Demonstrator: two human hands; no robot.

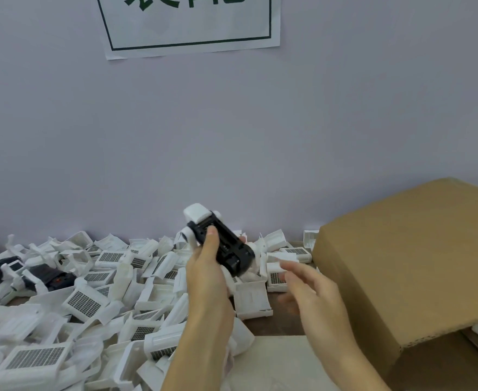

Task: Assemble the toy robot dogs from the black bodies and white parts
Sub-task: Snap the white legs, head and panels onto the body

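Note:
My left hand (208, 266) is raised above the table and grips a toy robot dog (226, 244), a black body with a white head block at its upper end and white round joints on its sides. Its thumb lies across the black body. My right hand (308, 289) hovers just right of and below the dog, fingers spread and blurred, holding nothing. A big pile of loose white parts (96, 300), many with dark grid panels, covers the table to the left and behind. Two more black bodies (50, 276) lie in the pile at far left.
A large cardboard box (407, 266) with an open flap stands on the right, close to my right hand. A pale sheet (277, 359) lies on the brown table at the front. A wall with a white sign (189, 24) rises right behind the pile.

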